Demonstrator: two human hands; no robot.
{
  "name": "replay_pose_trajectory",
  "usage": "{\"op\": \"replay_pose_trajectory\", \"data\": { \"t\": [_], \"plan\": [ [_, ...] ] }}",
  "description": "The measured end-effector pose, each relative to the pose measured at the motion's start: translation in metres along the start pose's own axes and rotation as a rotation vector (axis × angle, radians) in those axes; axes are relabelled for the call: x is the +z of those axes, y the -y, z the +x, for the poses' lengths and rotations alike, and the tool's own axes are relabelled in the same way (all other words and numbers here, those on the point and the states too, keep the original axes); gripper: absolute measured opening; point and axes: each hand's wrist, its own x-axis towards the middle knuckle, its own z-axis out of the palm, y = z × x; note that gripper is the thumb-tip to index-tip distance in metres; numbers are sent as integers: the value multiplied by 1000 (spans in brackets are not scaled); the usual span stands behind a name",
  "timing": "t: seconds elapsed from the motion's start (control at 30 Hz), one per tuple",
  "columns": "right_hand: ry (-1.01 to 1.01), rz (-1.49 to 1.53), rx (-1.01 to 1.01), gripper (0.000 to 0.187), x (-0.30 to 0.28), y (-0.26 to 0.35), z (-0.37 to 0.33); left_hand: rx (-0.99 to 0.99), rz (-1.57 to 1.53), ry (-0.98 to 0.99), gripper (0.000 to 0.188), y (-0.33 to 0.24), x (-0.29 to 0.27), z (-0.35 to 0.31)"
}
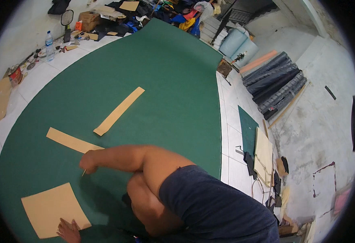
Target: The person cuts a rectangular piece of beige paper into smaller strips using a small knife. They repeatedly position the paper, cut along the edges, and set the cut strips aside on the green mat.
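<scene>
A large dark green sheet of fabric (173, 89) covers much of the floor beneath me. My left hand (68, 231) rests with fingers spread on the lower corner of a squarish tan card piece (53, 208). Above it, my right hand (89, 161) is closed around a thin yellowish stick (83, 173), pencil-like, whose tip points down to the fabric. Close to that hand lies a tan card strip (70, 139), its right end hidden by my forearm. A second tan strip (118, 111) lies slanted farther up the fabric.
Dark wrapped fabric rolls (272, 81) lie by the right wall. Folded cream fabric (263, 156) rests on the right-hand tiles. A plastic bottle (49, 43) stands at the left wall near small tools. Piled scraps (185, 16) fill the far end. My bent knee (145, 202) presses near the front.
</scene>
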Motion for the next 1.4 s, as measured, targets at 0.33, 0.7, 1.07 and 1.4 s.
{"op": "replay_pose_trajectory", "data": {
  "t": [0.33,0.7,1.07,1.4],
  "plan": [
    [-36,2,0,37,-5,7,2,386,-142,-49,64,27,38,1],
    [-36,30,-10,43,2,1,-17,114,54,-113,71,42,53,-24],
    [-95,-119,-94,52,-18,-10,-15,53,-402,-98,55,24,29,-25],
    [-171,-384,-14,40,-51,-29,-17,2,-409,-159,48,30,10,-84]
  ]
}}
